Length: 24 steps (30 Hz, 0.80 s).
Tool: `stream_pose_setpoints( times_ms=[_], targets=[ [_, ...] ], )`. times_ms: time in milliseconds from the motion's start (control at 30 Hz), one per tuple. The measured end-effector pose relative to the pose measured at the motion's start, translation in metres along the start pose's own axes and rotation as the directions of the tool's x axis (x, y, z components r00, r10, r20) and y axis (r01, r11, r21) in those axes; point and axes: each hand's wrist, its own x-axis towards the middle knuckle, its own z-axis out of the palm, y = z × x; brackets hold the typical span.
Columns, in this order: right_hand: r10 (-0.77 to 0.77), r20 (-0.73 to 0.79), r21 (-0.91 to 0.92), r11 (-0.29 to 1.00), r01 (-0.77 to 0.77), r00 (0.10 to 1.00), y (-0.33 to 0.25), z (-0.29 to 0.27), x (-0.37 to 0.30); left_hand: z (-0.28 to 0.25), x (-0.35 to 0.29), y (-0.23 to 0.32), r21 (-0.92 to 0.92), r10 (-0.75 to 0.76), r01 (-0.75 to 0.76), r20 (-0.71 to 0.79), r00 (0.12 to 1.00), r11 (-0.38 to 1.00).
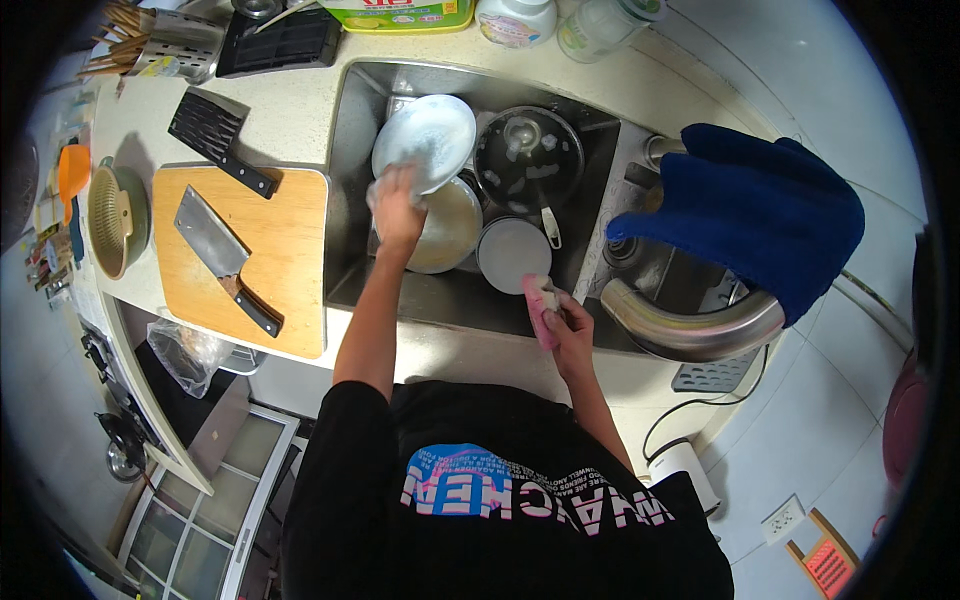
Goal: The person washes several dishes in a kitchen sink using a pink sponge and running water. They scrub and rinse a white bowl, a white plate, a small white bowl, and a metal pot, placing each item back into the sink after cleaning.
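Observation:
My left hand (398, 205) is at the near left rim of a white plate (430, 135) in the steel sink. Its fingers are smeared by motion, so I cannot tell whether they grip the rim. In my right hand (572, 335) is a pink and white sponge (540, 308), held over the sink's near edge. Beneath the plate sits a wide bowl (445, 235) of cloudy liquid. A dark pan (500, 185) with suds and a light-handled utensil (551, 228) stands to its right. Just beyond the sponge is a round whitish bowl (514, 257).
On the left, a cleaver (215, 232) lies on a wooden cutting board (300, 220), with a slotted black-handled knife (215, 140) beside it. A blue cloth (770, 220) hangs over a curved metal pipe (690, 330) at right. Containers (515, 20) line the sink's far side.

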Motion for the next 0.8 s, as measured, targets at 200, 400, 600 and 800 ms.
stream_pose_setpoints(
  times_ms=[200,400,600,800],
  targets=[
    [0.045,-0.002,0.097,0.994,-0.045,0.999,-0.014,0.021,-0.008,0.048,-0.058,-0.067,-0.198,-0.719,0.761,0.25,0.648,0.617],
    [0.119,0.042,0.046,0.992,-0.121,0.992,-0.015,0.013,-0.013,0.115,-0.068,-0.152,-0.517,-0.479,0.843,0.784,0.396,-0.149],
    [0.043,-0.069,0.053,0.998,-0.039,0.997,-0.014,0.003,-0.003,0.079,-0.058,-0.119,-0.529,-0.302,0.805,0.84,0.451,-0.268],
    [-0.039,-0.036,0.09,0.995,0.042,0.999,-0.009,-0.003,-0.003,0.037,-0.048,-0.081,-0.617,-0.342,0.754,0.775,0.531,-0.227]
  ],
)
